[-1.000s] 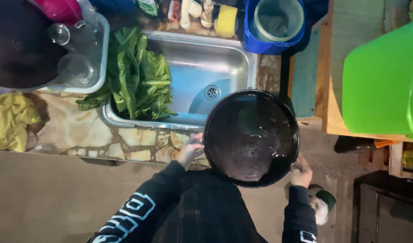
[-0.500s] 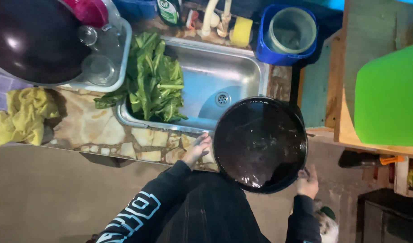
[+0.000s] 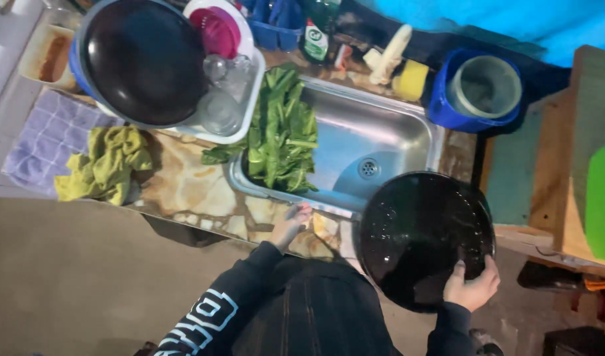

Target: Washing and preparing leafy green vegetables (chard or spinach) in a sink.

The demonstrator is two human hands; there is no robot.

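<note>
Gripping the near rim of a wet black wok (image 3: pixel 424 240), the right hand (image 3: pixel 471 287) is clamped on it with the fingers curled over the edge, holding it at the right end of the sink (image 3: pixel 388 142), partly over the basin's near right corner and partly out past the table (image 3: pixel 184 188) edge. The left hand (image 3: pixel 294 221) is resting on the table edge just in front of the sink, its fingers lying loosely apart and holding nothing. Two woks are showing: the one in hand, and a second black wok (image 3: pixel 144 59) lying in the white dish tray (image 3: pixel 250 109) at the far left, beside one pink strainer (image 3: pixel 217 29) and about three clear glasses (image 3: pixel 223 95). One bunch of leafy greens (image 3: pixel 279 135) is filling the left part of the sink and spilling over its rim onto the table, while the right part of the basin, around the drain (image 3: pixel 368 168), is lying bare. One yellow-green cloth (image 3: pixel 104 165) is sitting crumpled on the table left of the sink, touching a lilac mat (image 3: pixel 45 142). Behind the sink are standing one green bottle (image 3: pixel 316 36), one yellow sponge (image 3: pixel 411 79) and one blue bucket (image 3: pixel 447 109) holding a grey pot (image 3: pixel 484 86). One green bin (image 3: pixel 603 201) is occupying the wooden shelf at the right, close beside the held wok.
</note>
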